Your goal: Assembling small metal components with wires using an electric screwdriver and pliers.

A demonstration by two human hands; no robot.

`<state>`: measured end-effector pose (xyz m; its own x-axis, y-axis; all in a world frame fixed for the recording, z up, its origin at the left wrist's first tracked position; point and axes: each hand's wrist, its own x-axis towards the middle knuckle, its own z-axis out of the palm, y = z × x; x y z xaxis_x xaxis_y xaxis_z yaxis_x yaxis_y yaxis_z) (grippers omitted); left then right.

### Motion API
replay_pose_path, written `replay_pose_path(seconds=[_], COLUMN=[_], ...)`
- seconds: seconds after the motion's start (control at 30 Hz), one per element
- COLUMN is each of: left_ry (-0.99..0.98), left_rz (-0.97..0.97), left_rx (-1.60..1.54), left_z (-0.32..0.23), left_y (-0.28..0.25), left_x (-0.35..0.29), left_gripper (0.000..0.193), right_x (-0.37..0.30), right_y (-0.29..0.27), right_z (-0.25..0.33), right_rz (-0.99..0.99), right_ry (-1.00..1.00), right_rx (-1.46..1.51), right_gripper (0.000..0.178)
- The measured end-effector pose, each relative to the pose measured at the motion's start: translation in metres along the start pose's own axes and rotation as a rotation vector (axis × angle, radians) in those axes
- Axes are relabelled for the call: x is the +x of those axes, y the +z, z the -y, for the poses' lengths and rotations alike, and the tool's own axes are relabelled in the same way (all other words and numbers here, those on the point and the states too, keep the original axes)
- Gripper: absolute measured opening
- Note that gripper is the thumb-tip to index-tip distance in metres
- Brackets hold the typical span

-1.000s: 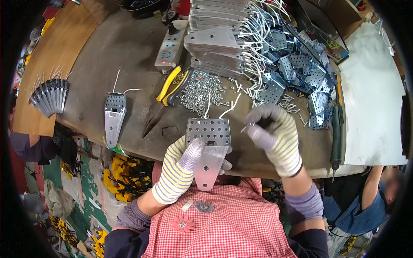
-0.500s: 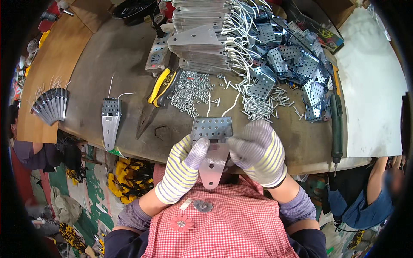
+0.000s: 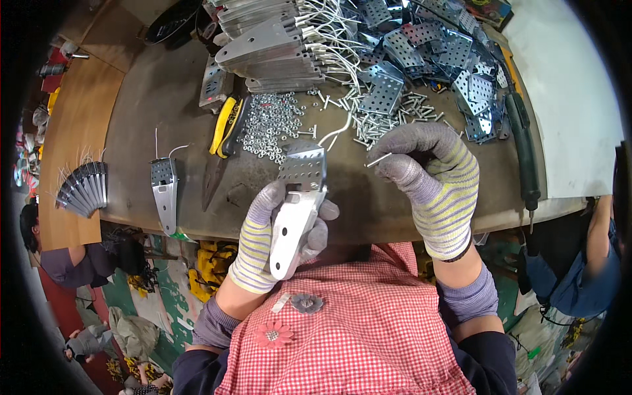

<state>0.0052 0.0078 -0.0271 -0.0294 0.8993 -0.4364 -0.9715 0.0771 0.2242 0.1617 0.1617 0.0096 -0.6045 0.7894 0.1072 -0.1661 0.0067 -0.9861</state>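
Observation:
My left hand [image 3: 253, 247], in a striped glove with grey fingers, grips a silver tapered metal plate [image 3: 289, 230] with two dark holes. A perforated bracket [image 3: 304, 170] sits over the plate's wide end, from which white wires rise. The piece is tilted, its narrow end towards me. To the right, my right hand [image 3: 447, 191] pinches a thin screw [image 3: 378, 160] between thumb and forefinger, apart from the plate. Beyond it lies a heap of loose screws [image 3: 415, 108], with a spread of small nuts [image 3: 270, 125] to their left.
Yellow-handled pliers [image 3: 226, 125] lie beside the nuts. A stack of wired plates [image 3: 263, 49] and a bracket heap [image 3: 382, 92] fill the back. An electric screwdriver [image 3: 523, 158] lies right. Leftward are one assembled piece [image 3: 164, 197] and several fanned pieces [image 3: 85, 187] on cardboard [image 3: 79, 145].
My right hand has left the plate, moved right and now pinches a screw. My left hand has tilted the plate and bracket and shifted them slightly left. The view has shifted too.

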Motion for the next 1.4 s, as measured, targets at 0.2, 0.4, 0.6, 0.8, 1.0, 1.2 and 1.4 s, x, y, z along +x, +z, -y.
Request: replay_pose_path(seconds=[0.2, 0.4, 0.6, 0.8, 1.0, 1.2, 1.4], left_ry=[0.118, 0.433, 0.398, 0.184, 0.328, 1.317, 1.358], left_rz=[-0.031, -0.029, -0.095, 0.031, 0.228, 0.129, -0.261], left_rx=[0.537, 0.821, 1.167, 0.770, 1.218, 2.167, 2.759], left_z=[0.004, 0.021, 0.017, 0.016, 0.009, -0.017, -0.022], left_y=[0.011, -0.002, 0.010, 0.028, 0.062, 0.101, 0.125], left_x=[-0.005, -0.001, -0.004, -0.005, 0.023, 0.142, 0.212], left_gripper=[0.062, 0.037, 0.037, 0.048, 0.058, 0.020, 0.016], right_x=[0.008, 0.011, 0.008, 0.001, -0.023, -0.021, -0.016], right_y=[0.005, 0.030, 0.031, 0.024, 0.010, -0.011, -0.007], right_z=[-0.016, -0.020, -0.021, -0.015, -0.028, -0.056, -0.049], right_rz=[0.130, 0.203, 0.201, 0.235, 0.134, -0.405, -0.381], right_ry=[-0.543, -0.715, -0.736, -0.873, -0.326, -0.174, -0.138], right_rx=[-0.446, -0.711, -0.785, -0.916, -0.374, 0.583, 0.642], right_gripper=[0.019, 0.022, 0.021, 0.031, 0.053, 0.064, 0.061])
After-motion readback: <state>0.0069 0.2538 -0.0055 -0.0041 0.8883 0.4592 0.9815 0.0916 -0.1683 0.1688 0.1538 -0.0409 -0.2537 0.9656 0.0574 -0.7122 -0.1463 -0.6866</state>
